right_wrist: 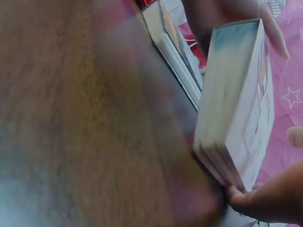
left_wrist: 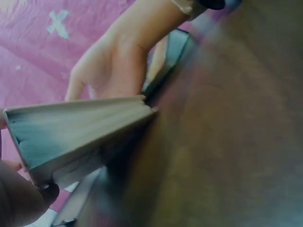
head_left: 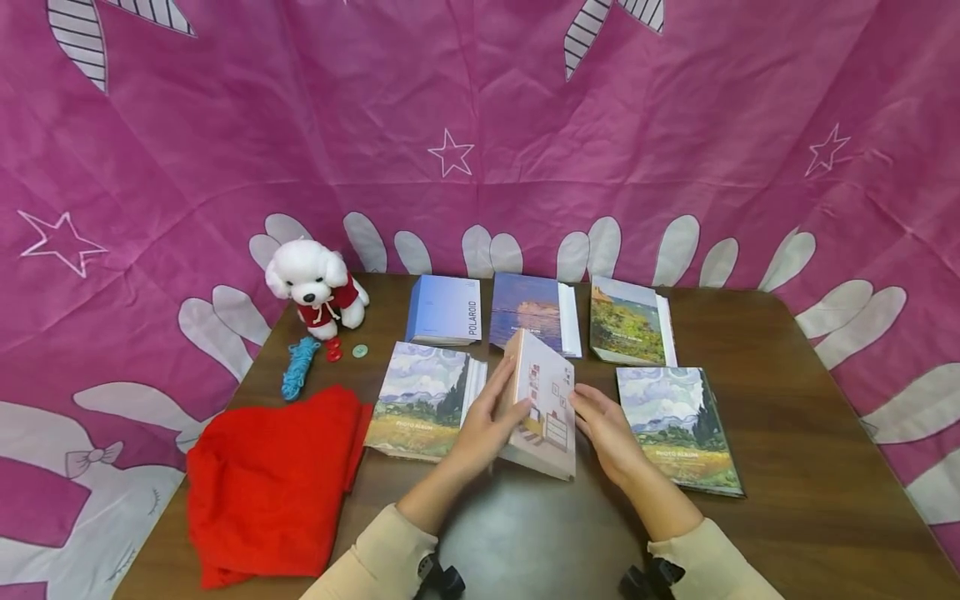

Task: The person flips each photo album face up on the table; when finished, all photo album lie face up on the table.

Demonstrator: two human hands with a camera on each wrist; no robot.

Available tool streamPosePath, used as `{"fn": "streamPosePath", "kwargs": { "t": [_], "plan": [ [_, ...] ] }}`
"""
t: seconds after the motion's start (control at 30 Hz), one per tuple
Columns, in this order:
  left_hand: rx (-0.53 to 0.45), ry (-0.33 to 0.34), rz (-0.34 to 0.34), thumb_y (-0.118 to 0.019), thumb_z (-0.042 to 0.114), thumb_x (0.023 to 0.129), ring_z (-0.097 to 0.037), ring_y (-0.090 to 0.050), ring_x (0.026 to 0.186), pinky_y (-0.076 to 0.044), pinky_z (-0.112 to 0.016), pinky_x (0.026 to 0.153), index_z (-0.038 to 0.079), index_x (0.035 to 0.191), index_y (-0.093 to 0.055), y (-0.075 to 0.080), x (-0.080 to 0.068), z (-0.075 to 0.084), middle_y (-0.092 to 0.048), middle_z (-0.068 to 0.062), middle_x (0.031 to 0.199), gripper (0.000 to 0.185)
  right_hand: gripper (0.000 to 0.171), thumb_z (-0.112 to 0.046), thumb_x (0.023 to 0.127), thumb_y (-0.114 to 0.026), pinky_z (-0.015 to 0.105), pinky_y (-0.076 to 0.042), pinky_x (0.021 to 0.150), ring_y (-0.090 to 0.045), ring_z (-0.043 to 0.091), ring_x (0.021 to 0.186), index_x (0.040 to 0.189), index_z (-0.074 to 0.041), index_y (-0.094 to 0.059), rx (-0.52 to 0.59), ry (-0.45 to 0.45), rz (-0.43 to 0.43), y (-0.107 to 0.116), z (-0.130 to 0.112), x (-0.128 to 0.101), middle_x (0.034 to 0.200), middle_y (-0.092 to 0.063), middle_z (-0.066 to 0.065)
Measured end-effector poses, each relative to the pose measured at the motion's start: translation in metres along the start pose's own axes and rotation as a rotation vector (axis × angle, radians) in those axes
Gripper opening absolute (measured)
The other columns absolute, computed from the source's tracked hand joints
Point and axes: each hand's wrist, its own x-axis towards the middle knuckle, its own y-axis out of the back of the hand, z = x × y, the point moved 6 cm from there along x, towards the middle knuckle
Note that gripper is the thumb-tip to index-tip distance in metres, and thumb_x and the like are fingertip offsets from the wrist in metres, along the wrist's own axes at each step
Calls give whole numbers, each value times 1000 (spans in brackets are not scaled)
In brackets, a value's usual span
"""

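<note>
A thick pale pink photo album [head_left: 553,392] with small drawings on its cover is held tilted above the table between both hands. My left hand [head_left: 483,429] grips it along the left side, thumb over the cover. At the right edge, my right hand [head_left: 611,437] holds it with fingertips on the cover; the right wrist view shows the right thumb [right_wrist: 241,201] at a corner of the album [right_wrist: 227,90]. Page edges of the album [left_wrist: 71,132] face the left wrist camera. Landscape albums lie to either side, one on the left [head_left: 420,400] and one on the right [head_left: 678,425].
Along the back stand a blue Polaroid album [head_left: 444,308], a sea-picture album [head_left: 527,312] and a hillside album [head_left: 626,321]. To the left are a white toy dog [head_left: 311,283], blue cord [head_left: 300,367], red buttons [head_left: 333,348], a green button [head_left: 360,351] and red cloth [head_left: 273,492].
</note>
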Motion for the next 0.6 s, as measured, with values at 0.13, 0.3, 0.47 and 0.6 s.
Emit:
{"fn": "streamPosePath", "kwargs": {
  "t": [0.13,0.3,0.47,0.6],
  "plan": [
    [-72,50,-17,-62,25,100,-26,-23,152,-20,-46,122,18,163,-23,-5,-4,-14,-17,-1,169,74,61,-17,106,-51,52,-18,123,-29,35,143,152,13,-25,-10,13,26,4,1,-2,155,-31,29],
    [-44,130,24,-61,29,101,-33,-18,153,-16,-50,123,5,162,-17,-5,-7,-26,-15,-15,168,79,59,-18,106,-51,50,-20,122,-29,36,145,150,14,-28,-23,11,46,7,1,-3,156,-29,28],
    [74,146,55,-59,37,100,-39,-11,153,-10,-56,122,-2,159,-23,-6,-9,-29,-9,-21,167,78,54,-16,107,-49,48,-25,121,-34,36,142,148,16,-32,-10,11,77,11,2,-4,153,-34,29],
    [270,106,47,-61,42,98,-42,-13,152,-16,-57,121,-3,157,-28,-4,-7,-25,-8,-24,166,81,55,-16,107,-49,47,-24,122,-32,35,144,149,13,-31,16,12,63,12,2,-4,155,-32,26]
  ]
}}
